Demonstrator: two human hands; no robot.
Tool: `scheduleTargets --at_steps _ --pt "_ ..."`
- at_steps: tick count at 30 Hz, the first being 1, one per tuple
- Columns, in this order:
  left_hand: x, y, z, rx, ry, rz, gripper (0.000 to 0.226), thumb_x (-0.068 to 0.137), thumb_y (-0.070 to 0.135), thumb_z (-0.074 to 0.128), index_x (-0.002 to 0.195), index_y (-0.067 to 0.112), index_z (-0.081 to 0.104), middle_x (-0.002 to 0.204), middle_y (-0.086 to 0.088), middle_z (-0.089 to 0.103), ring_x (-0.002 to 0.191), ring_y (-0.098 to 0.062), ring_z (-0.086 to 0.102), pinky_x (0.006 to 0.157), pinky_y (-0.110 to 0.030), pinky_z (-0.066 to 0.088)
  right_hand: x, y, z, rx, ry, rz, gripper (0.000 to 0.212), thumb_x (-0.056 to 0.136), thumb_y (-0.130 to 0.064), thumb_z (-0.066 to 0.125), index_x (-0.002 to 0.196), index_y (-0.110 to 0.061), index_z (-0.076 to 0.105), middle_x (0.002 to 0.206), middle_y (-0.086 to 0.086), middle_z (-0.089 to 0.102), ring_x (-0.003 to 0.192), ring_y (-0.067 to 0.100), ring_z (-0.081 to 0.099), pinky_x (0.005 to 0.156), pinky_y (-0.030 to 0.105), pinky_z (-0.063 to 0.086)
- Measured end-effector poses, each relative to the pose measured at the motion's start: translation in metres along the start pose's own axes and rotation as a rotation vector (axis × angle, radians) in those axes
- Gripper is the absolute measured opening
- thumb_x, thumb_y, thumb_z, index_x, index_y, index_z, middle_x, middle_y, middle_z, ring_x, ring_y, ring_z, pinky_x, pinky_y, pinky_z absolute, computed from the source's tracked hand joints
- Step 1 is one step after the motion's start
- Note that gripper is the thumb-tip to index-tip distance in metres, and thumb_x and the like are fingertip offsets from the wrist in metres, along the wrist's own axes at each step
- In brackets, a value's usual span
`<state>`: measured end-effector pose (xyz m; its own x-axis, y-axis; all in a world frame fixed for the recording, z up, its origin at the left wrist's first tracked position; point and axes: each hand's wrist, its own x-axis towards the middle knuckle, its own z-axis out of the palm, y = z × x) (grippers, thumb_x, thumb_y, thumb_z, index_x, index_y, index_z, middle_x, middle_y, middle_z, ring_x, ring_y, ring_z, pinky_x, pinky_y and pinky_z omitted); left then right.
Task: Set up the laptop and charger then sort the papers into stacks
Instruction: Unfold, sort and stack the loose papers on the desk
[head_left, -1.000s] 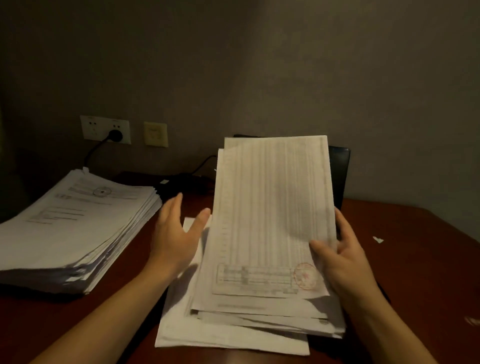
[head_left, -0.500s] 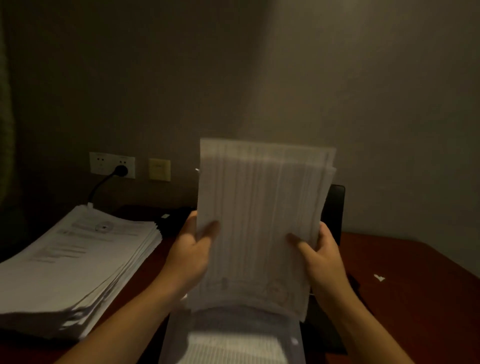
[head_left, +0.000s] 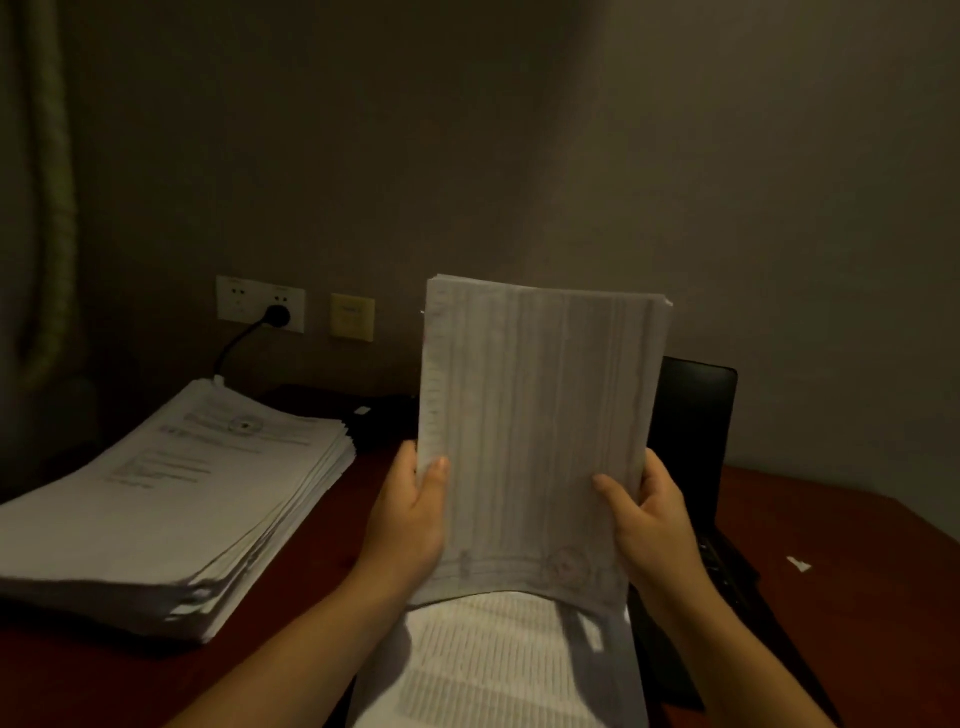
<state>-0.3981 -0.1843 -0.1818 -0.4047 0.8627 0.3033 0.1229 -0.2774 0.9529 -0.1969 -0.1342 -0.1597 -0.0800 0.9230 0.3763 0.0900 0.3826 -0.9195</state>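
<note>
Holding a bundle of papers (head_left: 535, 431) upright in both hands, above the middle of the surface (head_left: 831, 571), close to its front edge. Printed side toward the camera, with thin lines down the page and a round red stamp near the bottom right corner.

Gripping the bundle's left edge with the left hand (head_left: 410, 514) — thumb flat on the front of the page, fingers mostly hidden behind. Gripping the right edge with the right hand (head_left: 654, 525) the same way: thumb across the front, fingers curled round the back. Both grips clenched on the bundle, at about the same height, low on the pages. Both forearms bare, reaching up from the front edge.

Under the bundle, by the front edge: more flat papers (head_left: 498, 660), with rows of print. Near the left edge of the surface: a big stack (head_left: 171, 499) of papers, thick, lying flat, sides a bit uneven. Behind the bundle, toward the back edge: an open black laptop (head_left: 691, 415), screen dark, mostly hidden by the pages.

On the wall past the back left corner: a white socket (head_left: 260, 304) with a black plug (head_left: 277, 315) in it, and a black cable (head_left: 234, 345) running down behind the big stack. Toward the right edge — a small white scrap (head_left: 798, 564), well apart from everything else.
</note>
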Motion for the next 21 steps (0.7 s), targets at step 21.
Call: scheduleTargets --at_steps 21 --pt "0.073 0.005 -0.240 0.695 0.247 -0.224 0.042 0.101 -0.001 0.041 0.128 0.020 0.066 0.143 -0.004 0.054 0.129 -0.025 0.052 0.101 -0.025 0.041 0.009 -0.021 0.224 0.139 -0.416 0.410 0.034 0.094 0.001 0.057 0.123 -0.015 0.063 0.105 0.012 0.072 0.093 0.031 0.072 0.077 0.044 0.061"
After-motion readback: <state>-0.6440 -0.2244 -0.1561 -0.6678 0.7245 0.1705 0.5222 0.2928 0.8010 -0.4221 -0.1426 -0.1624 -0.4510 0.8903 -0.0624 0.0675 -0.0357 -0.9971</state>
